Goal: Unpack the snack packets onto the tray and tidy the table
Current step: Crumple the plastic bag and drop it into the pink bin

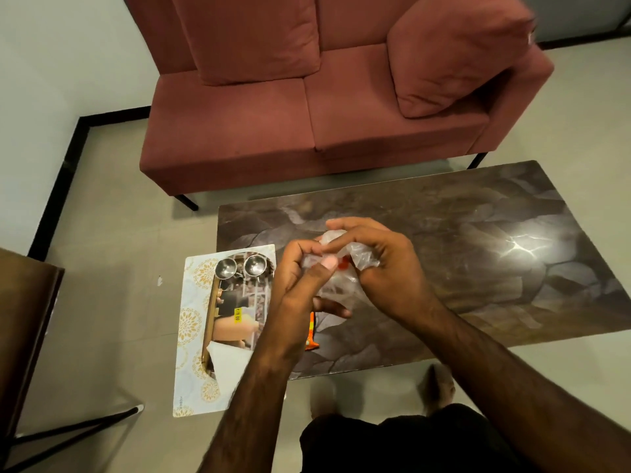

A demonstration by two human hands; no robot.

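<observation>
The tray (191,322) lies at the left end of the table (461,240), sofa (273,124) behind.

red sofa (307,107), marble table (478,233), tiled floor (112,302)

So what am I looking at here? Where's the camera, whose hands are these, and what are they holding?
No machine here: a person wears one camera on the head, looking down at their own hands. The left hand and right hand both grip a crumpled clear bag above a dark stone-look table. At the table's left end sits a patterned tray holding two steel bowls. An orange packet lies on the table under the left wrist. A red sofa stands behind.
</observation>
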